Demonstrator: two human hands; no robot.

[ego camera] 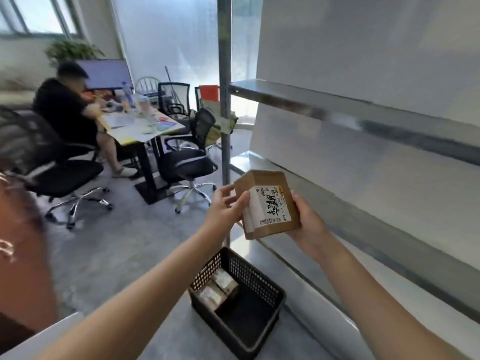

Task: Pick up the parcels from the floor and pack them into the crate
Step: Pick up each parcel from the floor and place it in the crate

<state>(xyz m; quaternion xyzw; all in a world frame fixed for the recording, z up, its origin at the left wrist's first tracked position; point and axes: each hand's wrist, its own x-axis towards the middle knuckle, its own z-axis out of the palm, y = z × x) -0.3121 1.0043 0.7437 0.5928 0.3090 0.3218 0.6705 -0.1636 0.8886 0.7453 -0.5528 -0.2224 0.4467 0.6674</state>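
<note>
Two hands share one cardboard parcel [262, 181], holding it in the air above and a little beyond the black plastic crate [249, 275], which stands on the floor [104, 242] close beside the foot of the metal shelving [337, 110]. The left hand [226, 209] pinches the parcel's left edge, thumb pressed on the label face and fingers curled behind. The right hand [309, 224] cups the right side, with its fingers hidden behind the box.

Most of the risk probably lies in the drop. The parcel is held high, and if let go from there it could strike the crate's rim and tumble onto the floor. It could also land askew on the two small parcels [218, 285] already packed against the crate's far left end. The free room is at the near right end, so the box needs lowering there, flat. The left thumb rests on smooth label paper, which may give less hold than bare card, so a one-handed carry might slip. The crate looks light, and a knock on its wall could make it slide. The shelf edges are just beside the right forearm and could catch it.

The parcel is a squat brown corrugated box with crisp corners, a matte surface and a white printed shipping label wrapped over one edge. The crate is rectangular, with perforated lattice walls, a solid rim and a dark smooth bottom. The shelving is dull grey sheet metal, and the floor is mottled grey.
</note>
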